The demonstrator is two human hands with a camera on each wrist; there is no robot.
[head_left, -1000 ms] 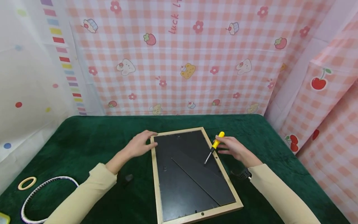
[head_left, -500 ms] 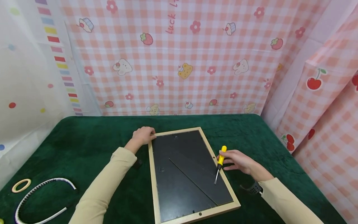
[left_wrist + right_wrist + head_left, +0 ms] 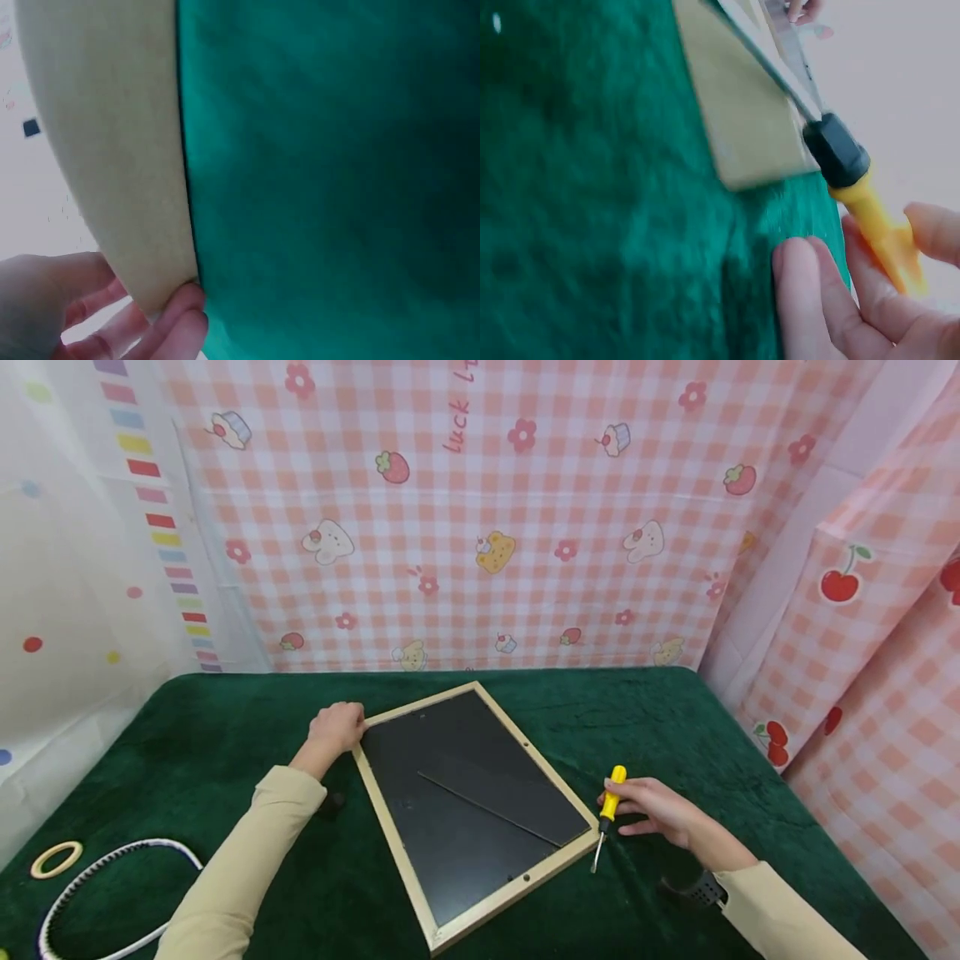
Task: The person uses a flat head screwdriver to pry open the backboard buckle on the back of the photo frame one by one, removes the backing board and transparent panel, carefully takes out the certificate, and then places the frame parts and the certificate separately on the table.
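Note:
A light wooden picture frame (image 3: 397,843) with a black back panel (image 3: 457,777) lies turned at an angle on the green cloth. A thin diagonal line runs across the panel, which is the edge of a stand flap. My left hand (image 3: 337,727) grips the frame's far left corner; in the left wrist view its fingers (image 3: 184,311) curl round the wooden edge. My right hand (image 3: 660,810) pinches a screwdriver (image 3: 613,793) by its yellow handle, the metal shaft pointing down beside the frame's right corner. The right wrist view shows the black collar and shaft passing in front of the frame.
A white headband (image 3: 56,902) and a small wooden ring (image 3: 56,860) lie on the cloth at the left. A small dark object (image 3: 332,806) sits beside the left sleeve. A pink checked curtain (image 3: 450,510) hangs behind the table (image 3: 247,710).
My left hand has taken hold of the far left corner and turned the frame counterclockwise, moving its corner left. My right hand has drawn the screwdriver nearer and off the panel.

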